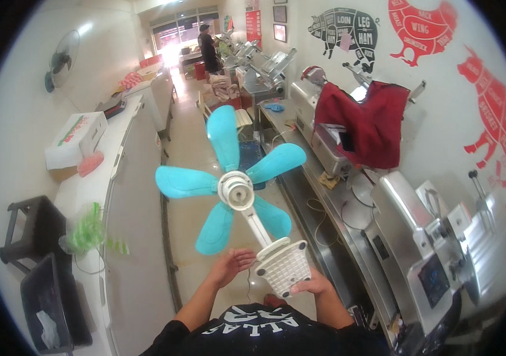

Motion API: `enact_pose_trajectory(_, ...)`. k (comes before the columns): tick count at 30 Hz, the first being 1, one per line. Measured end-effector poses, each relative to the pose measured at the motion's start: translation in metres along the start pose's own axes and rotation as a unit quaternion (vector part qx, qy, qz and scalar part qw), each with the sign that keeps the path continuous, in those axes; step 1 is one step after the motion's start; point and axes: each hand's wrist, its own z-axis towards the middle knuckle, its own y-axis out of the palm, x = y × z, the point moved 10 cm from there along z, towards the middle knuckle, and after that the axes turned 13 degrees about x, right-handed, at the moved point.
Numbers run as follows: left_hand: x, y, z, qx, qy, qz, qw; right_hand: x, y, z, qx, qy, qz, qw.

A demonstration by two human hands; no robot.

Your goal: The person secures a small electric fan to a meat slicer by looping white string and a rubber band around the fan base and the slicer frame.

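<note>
While the left hand (232, 265) hovers spread and loose just left of the fan base (284, 268), touching little or nothing, the whole weight of the fan sits on the right hand (315, 289), whose grip cups the base from beneath. The bare turquoise blades (229, 181) reach far ahead of that grip with no guard, so the fan could tip forward or clip the steel desk (324, 204) to the right. A thin cord (248, 285) dangles below; its end is hidden, and the right fingers are tucked out of sight.
</note>
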Motion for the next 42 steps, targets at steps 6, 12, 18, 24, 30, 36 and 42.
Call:
enact_pose_trajectory(6, 0.114, 0.045, 0.11, -0.086, 0.074, -0.115, 0.987, 0.013, -0.018, 0.141, -0.073, 0.067, -0.029, 0.995)
enact_pose_trajectory(12, 0.183, -0.082, 0.221, 0.148, 0.169, -0.114, 0.968, -0.006, -0.042, 0.287, 0.01, -0.093, -0.371, 0.924)
enact_pose_trajectory(18, 0.283, -0.147, 0.341, 0.232, 0.188, -0.076, 0.951, -0.071, 0.002, 0.409, 0.277, -0.278, -0.569, 0.722)
enact_pose_trajectory(24, 0.361, -0.117, 0.424, 0.191, 0.199, -0.021, 0.961, -0.091, -0.04, 0.515, 0.409, -0.242, -0.484, 0.735)
enact_pose_trajectory(30, 0.372, -0.125, 0.534, 0.158, 0.154, -0.094, 0.971, -0.052, -0.154, 0.599, 0.442, -0.281, -0.207, 0.827)
enact_pose_trajectory(36, 0.385, -0.122, 0.659, 0.081, 0.157, -0.057, 0.983, -0.011, -0.257, 0.713, 0.375, -0.147, 0.201, 0.893)
enact_pose_trajectory(42, 0.409, -0.087, 0.806, 0.022, 0.172, 0.034, 0.984, -0.019, -0.343, 0.864, 0.182, -0.128, 0.483, 0.847)
